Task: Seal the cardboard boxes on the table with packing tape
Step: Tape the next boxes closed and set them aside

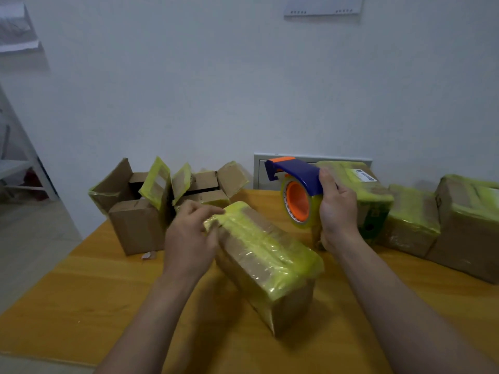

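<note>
Hands: left hand curls round the far end of the middle box, its fingers blurred; right hand grips the tape dispenser, held above the tabletop.
Open boxes: far left, flaps up, insides mostly hidden.
Middle box: lies slantwise at centre, wrapped in yellowish tape.
Sealed boxes: a row at right; the last is cut off by the edge.
</note>
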